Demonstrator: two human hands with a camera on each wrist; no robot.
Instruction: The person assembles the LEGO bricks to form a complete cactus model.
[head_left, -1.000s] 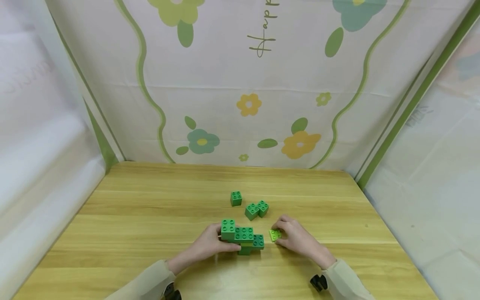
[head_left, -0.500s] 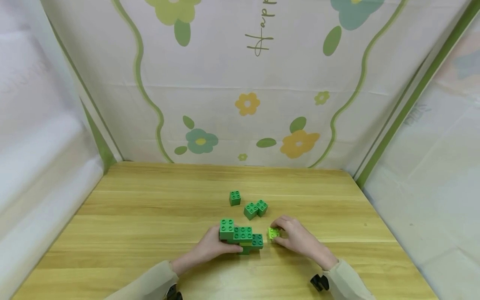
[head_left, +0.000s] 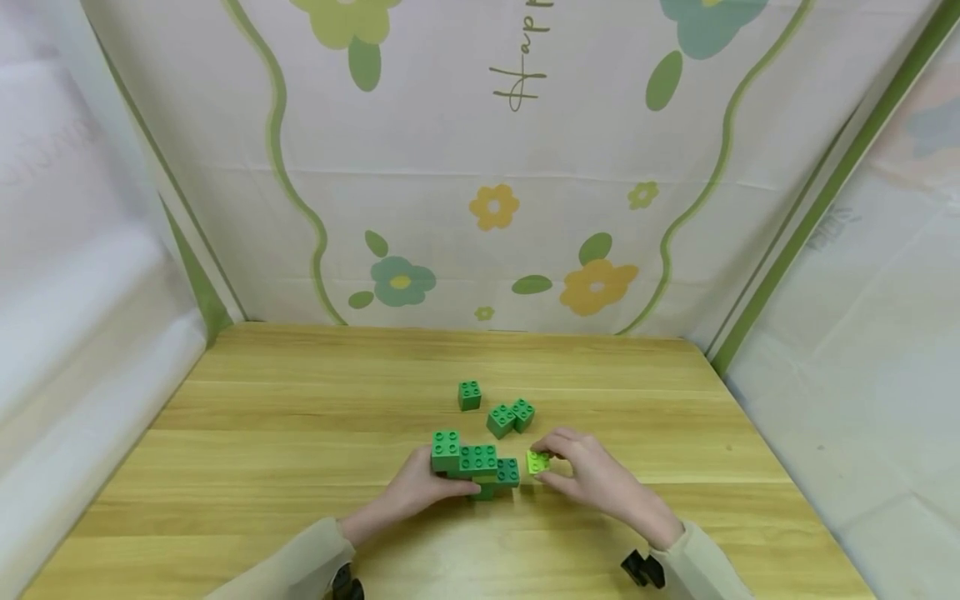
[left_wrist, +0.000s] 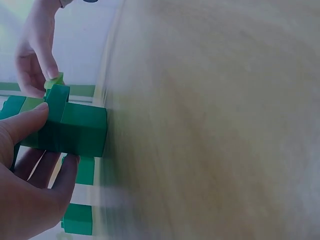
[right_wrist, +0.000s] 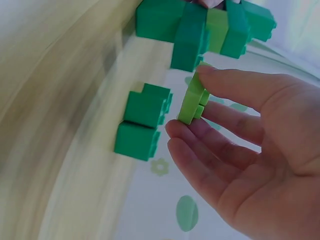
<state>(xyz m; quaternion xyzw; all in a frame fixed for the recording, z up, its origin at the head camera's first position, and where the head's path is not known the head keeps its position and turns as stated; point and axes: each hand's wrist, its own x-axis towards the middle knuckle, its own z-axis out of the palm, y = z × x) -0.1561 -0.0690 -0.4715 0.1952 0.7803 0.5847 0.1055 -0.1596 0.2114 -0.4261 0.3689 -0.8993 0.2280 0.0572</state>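
My left hand (head_left: 414,487) grips a stepped stack of green toy building bricks (head_left: 478,458) from its left side, with the thumb along the near face. The stack has a raised four-stud brick at its left end, a thin lime layer lower down and a darker green brick (head_left: 507,472) jutting out to the right. Just right of that, my right hand (head_left: 598,479) pinches a thin lime brick (right_wrist: 190,102) between thumb and fingers. In the right wrist view this brick is off the table, its studs facing the palm, close beside the stack.
Behind the hands, two green bricks (head_left: 501,421) stand side by side on the wooden table (head_left: 300,392). A single green brick (head_left: 469,396) is a little farther back to the left. A white flowered cloth (head_left: 420,167) rises at the table's far edge.
My right hand has brought the lime brick leftward, narrowing the gap to the stack. My left hand has shifted the stack slightly left and away from me. The loose bricks stay put.
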